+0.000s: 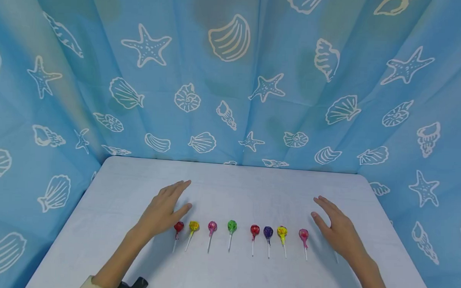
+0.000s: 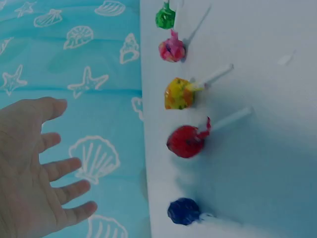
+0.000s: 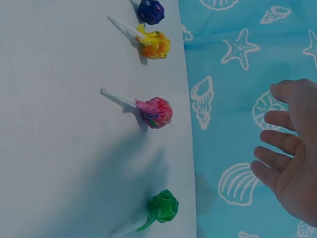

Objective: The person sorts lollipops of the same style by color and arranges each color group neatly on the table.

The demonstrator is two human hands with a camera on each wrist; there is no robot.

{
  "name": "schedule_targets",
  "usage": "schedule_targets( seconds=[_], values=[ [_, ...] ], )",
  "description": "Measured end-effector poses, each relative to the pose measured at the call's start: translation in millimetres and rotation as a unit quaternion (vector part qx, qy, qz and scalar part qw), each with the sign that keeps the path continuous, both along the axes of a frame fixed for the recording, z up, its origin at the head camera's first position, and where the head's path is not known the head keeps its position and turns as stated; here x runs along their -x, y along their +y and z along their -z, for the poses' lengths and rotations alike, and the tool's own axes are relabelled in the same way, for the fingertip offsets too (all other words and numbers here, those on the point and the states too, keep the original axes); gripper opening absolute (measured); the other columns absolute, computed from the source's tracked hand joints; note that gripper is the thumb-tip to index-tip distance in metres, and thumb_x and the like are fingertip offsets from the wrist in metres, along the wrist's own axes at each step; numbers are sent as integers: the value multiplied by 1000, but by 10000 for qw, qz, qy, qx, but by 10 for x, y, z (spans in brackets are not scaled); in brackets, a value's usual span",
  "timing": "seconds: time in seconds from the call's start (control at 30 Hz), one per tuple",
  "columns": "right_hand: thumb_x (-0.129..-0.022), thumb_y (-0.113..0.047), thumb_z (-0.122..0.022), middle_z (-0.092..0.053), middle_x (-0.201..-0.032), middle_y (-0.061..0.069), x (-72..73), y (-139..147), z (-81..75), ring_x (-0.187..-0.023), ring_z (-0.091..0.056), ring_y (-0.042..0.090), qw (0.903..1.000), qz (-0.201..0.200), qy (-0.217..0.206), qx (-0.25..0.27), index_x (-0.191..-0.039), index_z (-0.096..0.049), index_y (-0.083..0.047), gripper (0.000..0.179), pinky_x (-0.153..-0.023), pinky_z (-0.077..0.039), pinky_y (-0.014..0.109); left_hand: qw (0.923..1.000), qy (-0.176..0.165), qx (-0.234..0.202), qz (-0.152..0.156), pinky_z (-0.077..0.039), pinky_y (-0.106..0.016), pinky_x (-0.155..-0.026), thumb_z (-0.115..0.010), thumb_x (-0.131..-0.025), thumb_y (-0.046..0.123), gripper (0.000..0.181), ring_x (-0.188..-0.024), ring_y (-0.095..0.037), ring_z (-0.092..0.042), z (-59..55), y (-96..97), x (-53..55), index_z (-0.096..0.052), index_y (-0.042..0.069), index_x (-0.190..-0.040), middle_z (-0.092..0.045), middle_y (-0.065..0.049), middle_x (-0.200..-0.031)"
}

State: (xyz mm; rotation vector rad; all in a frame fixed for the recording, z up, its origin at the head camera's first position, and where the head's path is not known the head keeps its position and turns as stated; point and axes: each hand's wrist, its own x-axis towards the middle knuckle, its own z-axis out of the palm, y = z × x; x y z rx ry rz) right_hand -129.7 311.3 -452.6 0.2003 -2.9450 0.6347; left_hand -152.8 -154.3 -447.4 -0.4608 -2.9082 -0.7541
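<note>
A row of wrapped lollipops on white sticks lies across the table. My left hand (image 1: pixel 160 211) is raised over the left end with fingers extended, holding nothing; beside it are a red lollipop (image 1: pixel 179 227) and a yellow one (image 1: pixel 194 226). A dark blue lollipop (image 2: pixel 184 211), hidden in the head view, shows in the left wrist view. Over the right end hovers my right hand (image 1: pixel 339 232), fingers extended and empty, near a pink lollipop (image 1: pixel 303 234). Under it, a green lollipop (image 3: pixel 163 206) shows in the right wrist view; only its stick appears in the head view.
Mid-row lie a pink lollipop (image 1: pixel 212 226), a green one (image 1: pixel 232 226), a red one (image 1: pixel 255 230), a purple one (image 1: pixel 268 232) and a yellow one (image 1: pixel 282 231). The white table (image 1: pixel 229 186) meets a blue seashell-print curtain (image 1: pixel 225 76) behind and at both sides.
</note>
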Motion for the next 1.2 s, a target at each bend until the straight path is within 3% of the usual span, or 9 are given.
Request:
schedule_targets(
  seconds=[0.2,0.53,0.77,0.97,1.2],
  values=[
    [-100,-34,-62,-45,-147,25,-28,-22,18,-136,-39,46,9994,55,-328,113,-147,-46,-5,57,-101,-38,63,9988,-382,-308,-92,-41,-61,-102,-71,-93,23,59,-134,-40,-43,99,-158,-26,-48,10,-147,-49,-17,-146],
    [-98,-26,-66,-50,-144,24,-82,-38,85,-123,-53,47,9988,109,-383,283,-143,-52,-6,52,-90,-50,58,9956,-813,-455,-141,-41,-60,-102,-69,-94,17,46,-130,-42,-48,204,-355,-102,-57,4,-137,-56,-20,-137],
    [-95,-17,-70,-57,-136,24,-117,-29,166,-116,-59,46,9990,18,-244,366,-135,-59,-3,44,-86,-53,55,9928,-1070,-379,-385,-44,-57,-100,-74,-90,10,43,-126,-41,-52,346,-491,-152,-62,2,-131,-60,-20,-132],
    [-94,-14,-70,-60,-132,24,-143,-36,242,-114,-61,44,9986,-9,-253,474,-132,-60,-2,42,-87,-53,54,9906,-1061,-712,-480,-51,-51,-94,-74,-88,3,38,-112,-38,-61,424,-596,-204,-64,-2,-124,-64,-20,-122],
    [-94,-11,-69,-60,-132,22,-161,-83,303,-115,-61,42,9974,-52,-258,671,-132,-60,-1,40,-88,-52,53,9918,-771,-875,-515,-54,-48,-90,-74,-88,2,30,-105,-35,-64,485,-648,-215,-67,-1,-117,-66,-18,-116]
  ],
)
